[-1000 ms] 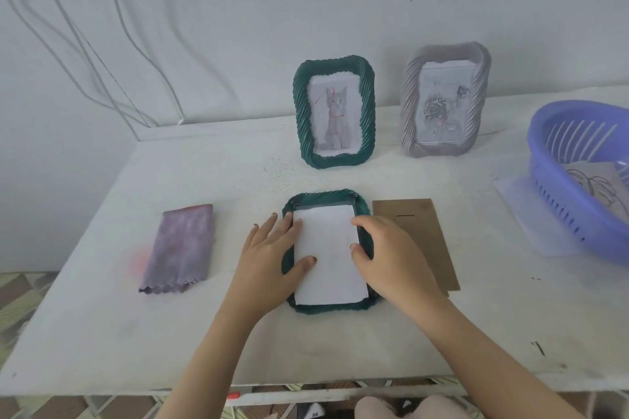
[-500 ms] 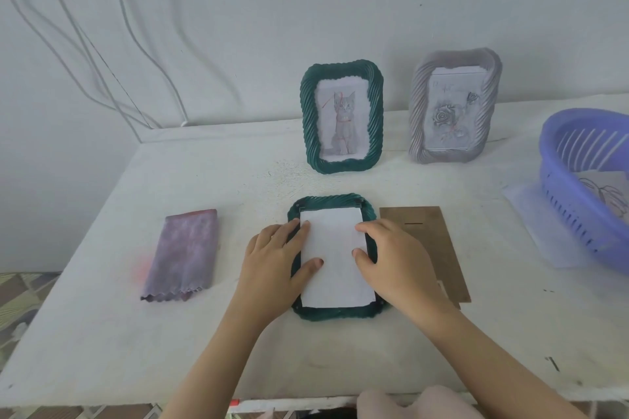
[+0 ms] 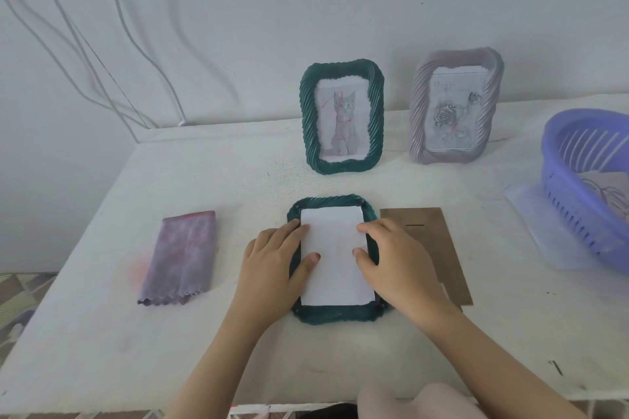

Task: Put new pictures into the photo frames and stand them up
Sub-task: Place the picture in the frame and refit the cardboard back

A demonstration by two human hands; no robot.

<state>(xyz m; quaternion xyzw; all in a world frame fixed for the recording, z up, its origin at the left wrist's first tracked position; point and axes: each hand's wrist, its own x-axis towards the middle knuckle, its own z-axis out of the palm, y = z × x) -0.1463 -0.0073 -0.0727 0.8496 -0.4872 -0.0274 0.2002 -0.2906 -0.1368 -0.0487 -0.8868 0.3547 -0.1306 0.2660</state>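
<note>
A green frame (image 3: 335, 314) lies face down in the middle of the white table (image 3: 102, 350). A white picture sheet (image 3: 333, 248) lies back-up in its opening. My left hand (image 3: 275, 262) rests flat on the frame's left rim, thumb and fingertips on the sheet. My right hand (image 3: 396, 258) presses the sheet's right edge from the right rim. A brown backing board (image 3: 432, 241) lies flat just right of the frame. At the back stand a green frame with a cat picture (image 3: 342, 119) and a grey frame with a rose picture (image 3: 454, 109).
A folded purple cloth (image 3: 183, 257) lies left of the frame. A purple plastic basket (image 3: 585, 180) holding a drawing sits at the right edge on a thin sheet (image 3: 531, 214). Cables (image 3: 102, 54) hang down the wall at the back left.
Both hands stay on the sheet and the face-down frame, with only small finger shifts. The camera view has tilted, so everything sits lower in the picture.
</note>
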